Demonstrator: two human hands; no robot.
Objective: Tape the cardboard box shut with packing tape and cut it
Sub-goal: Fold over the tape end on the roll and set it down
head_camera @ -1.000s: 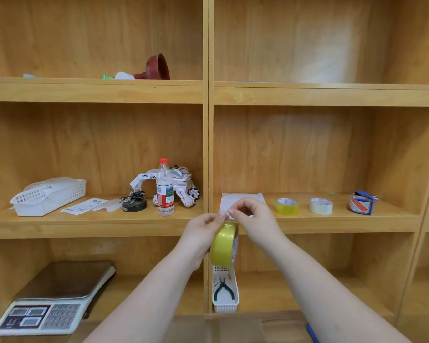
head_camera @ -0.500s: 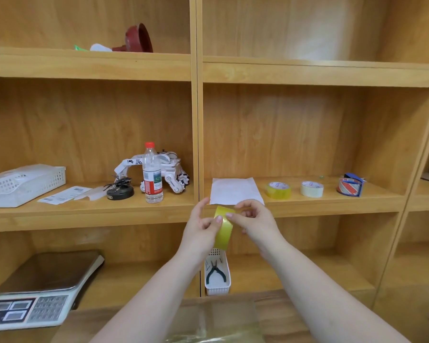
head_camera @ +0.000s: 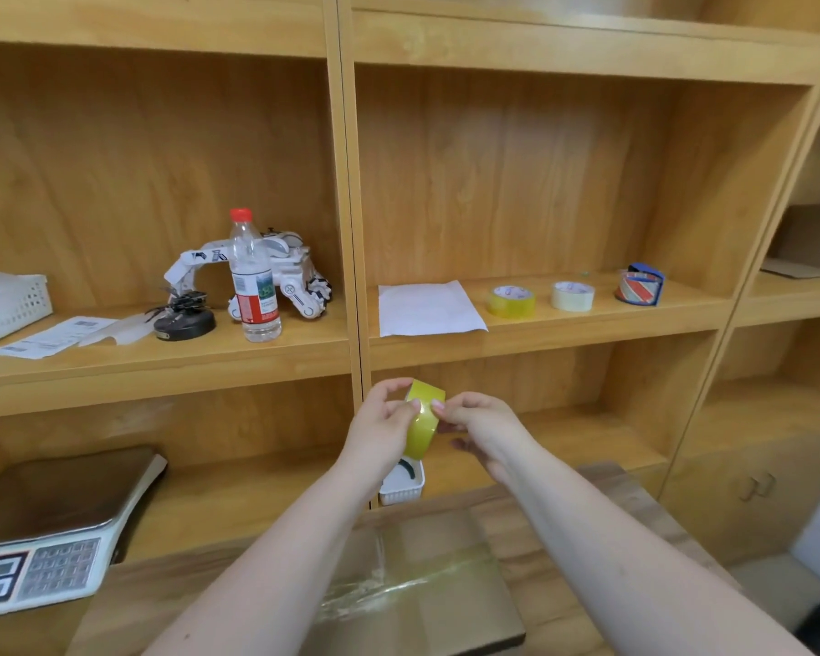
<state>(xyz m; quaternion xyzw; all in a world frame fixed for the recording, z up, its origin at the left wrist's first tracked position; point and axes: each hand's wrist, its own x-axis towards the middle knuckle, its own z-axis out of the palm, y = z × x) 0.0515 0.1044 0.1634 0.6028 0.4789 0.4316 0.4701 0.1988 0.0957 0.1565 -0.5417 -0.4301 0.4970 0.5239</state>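
- I read this as early-to-mid task: the tape end is being found, and no new strip is pulled.
- Left hand (head_camera: 382, 430) is closed around the yellow packing tape roll (head_camera: 422, 426), holding it on edge at centre frame, in front of the lower shelf opening.
- Right hand (head_camera: 476, 428) pinches at the roll's outer face near the top, fingertips (head_camera: 439, 405) touching the tape. It looks like picking at the free end; I can't tell if the end is lifted.
- Cardboard box (head_camera: 422, 584) sits at bottom centre on the wooden table (head_camera: 635, 504), flaps down, partly hidden by both forearms.
- There is already glossy clear tape (head_camera: 389, 591) on the box lid: one wrinkled band across, and a fainter line running towards the shelf. I can't tell whether it fully seals the seam.
- The roll is held well above the box, not touching it.
- Left to do, as I judge it: free the end, stick it to the box, run it along the seam, press it down, cut.
- No cutter is in either hand. The small white basket (head_camera: 401, 487) just behind the roll holds something dark; too hidden to name.
- Spare rolls at right of the middle shelf: yellow roll (head_camera: 512, 301), white roll (head_camera: 573, 295), red-striped roll in a blue dispenser (head_camera: 639, 286). All untouched.
- Digital scale (head_camera: 43, 537) at lower left is not involved.
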